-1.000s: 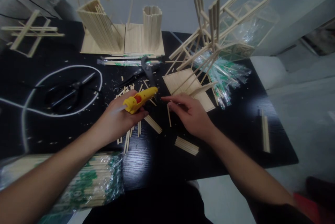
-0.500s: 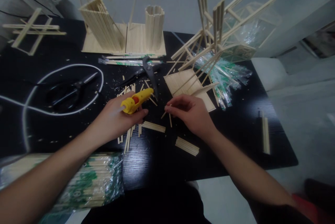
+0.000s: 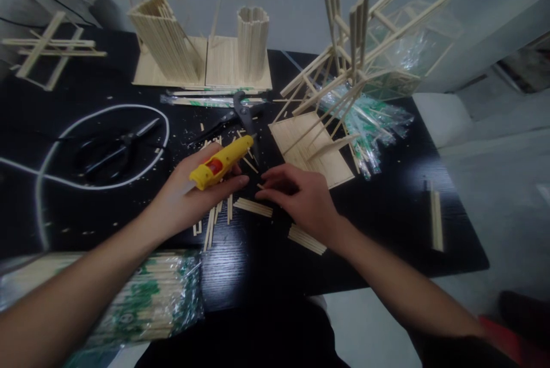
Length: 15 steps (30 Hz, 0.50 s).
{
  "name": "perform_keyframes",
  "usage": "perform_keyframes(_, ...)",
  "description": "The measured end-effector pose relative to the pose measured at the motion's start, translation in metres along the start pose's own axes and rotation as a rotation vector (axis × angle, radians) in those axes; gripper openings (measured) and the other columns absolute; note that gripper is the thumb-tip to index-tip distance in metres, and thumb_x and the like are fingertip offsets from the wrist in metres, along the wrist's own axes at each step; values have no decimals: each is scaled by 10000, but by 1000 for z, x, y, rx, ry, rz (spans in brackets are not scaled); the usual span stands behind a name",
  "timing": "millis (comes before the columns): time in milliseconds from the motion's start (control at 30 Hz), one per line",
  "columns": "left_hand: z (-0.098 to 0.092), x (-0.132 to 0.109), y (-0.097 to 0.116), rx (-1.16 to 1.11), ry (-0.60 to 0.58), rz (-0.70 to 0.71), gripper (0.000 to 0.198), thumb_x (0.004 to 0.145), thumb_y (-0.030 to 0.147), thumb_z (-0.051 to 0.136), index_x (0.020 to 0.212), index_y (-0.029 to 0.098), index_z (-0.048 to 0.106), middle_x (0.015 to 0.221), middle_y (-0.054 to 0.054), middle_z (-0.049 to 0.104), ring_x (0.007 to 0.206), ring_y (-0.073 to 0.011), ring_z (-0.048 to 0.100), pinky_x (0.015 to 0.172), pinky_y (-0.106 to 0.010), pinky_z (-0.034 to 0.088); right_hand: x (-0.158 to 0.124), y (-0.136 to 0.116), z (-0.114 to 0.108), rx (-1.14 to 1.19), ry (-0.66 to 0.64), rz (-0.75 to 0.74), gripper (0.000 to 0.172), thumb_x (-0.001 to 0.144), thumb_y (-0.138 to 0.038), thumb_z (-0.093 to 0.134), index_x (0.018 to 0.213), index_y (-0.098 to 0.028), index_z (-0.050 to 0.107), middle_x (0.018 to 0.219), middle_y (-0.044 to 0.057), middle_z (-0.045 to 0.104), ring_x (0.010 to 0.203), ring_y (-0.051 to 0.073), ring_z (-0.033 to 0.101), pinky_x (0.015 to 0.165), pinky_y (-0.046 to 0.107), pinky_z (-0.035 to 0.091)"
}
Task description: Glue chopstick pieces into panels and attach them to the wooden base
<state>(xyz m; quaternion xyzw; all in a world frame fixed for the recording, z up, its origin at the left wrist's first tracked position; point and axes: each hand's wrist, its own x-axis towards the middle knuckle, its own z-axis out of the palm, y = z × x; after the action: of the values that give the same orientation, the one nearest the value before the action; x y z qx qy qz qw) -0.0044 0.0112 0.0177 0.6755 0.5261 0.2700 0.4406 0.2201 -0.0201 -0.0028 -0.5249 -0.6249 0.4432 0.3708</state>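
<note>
My left hand is closed round a yellow glue gun whose nozzle points up and to the right, over a scatter of short cut wooden sticks. My right hand lies palm down on the black table, fingers reaching left to a small glued bundle of sticks. Whether it grips a stick is hidden under the fingers. Another glued bundle lies just below the right wrist.
Black pliers and scissors lie behind the hands, inside a loop of white cord. Stick models and a leaning stick frame stand at the back. A wrapped chopstick pack lies at the near left edge.
My right hand has dropped from a raised pinch on a thin stick to lie flat on the table, further left. The glue gun has tilted up slightly.
</note>
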Motion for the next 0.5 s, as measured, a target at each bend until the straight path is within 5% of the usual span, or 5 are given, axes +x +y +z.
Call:
perform_keyframes(200, -1, 2, -6, 76, -9, 48, 255, 869, 471, 755, 890, 250, 629, 797, 33, 662, 702, -176, 640, 666, -331, 496, -1, 7, 12, -291, -79, -218, 114, 885, -287, 820, 901, -220, 730, 889, 24, 772, 827, 189, 722, 806, 315, 545)
perform_keyframes(500, -30, 28, -24, 225, 183, 90, 277, 854, 475, 740, 885, 243, 591, 778, 46, 622, 675, -148, 590, 610, -300, 459, 1, 9, 5, -311, -115, -301, 44, 969, -198, 701, 947, -216, 733, 952, 44, 769, 898, 197, 710, 853, 336, 541)
